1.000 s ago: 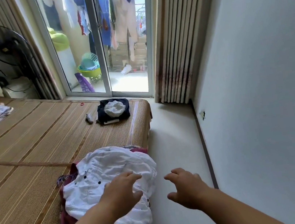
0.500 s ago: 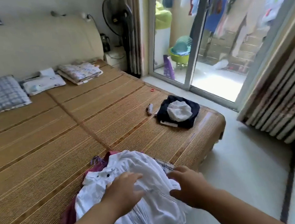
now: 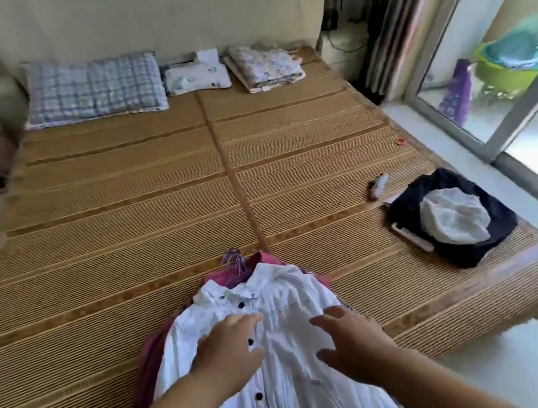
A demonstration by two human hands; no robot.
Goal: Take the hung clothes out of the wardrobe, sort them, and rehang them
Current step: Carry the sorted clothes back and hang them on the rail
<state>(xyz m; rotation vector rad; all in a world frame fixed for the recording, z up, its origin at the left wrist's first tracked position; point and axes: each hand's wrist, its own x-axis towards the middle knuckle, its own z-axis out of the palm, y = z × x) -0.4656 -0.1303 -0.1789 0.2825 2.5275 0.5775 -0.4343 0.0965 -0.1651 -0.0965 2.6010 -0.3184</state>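
A white button-up shirt [image 3: 275,310] with dark buttons lies on top of a pile at the bed's near edge. Under it sits a maroon garment [image 3: 151,358], and purple hanger hooks [image 3: 234,264] stick out past the collar. My left hand [image 3: 228,354] rests on the shirt's front with fingers spread. My right hand [image 3: 352,340] hovers over the shirt's right side, fingers loosely bent; whether it touches the cloth is unclear.
The bed is covered by a woven bamboo mat [image 3: 122,203]. A dark folded garment [image 3: 473,244] with a white cloth [image 3: 453,219] on it lies at the right. A checked pillow [image 3: 92,90] and folded bedding [image 3: 262,66] sit by the headboard. A glass sliding door [image 3: 501,74] stands on the right.
The view has swung left from the balcony door onto the bed. My right hand came from beside the bed over the white shirt; my left hand stayed on it.
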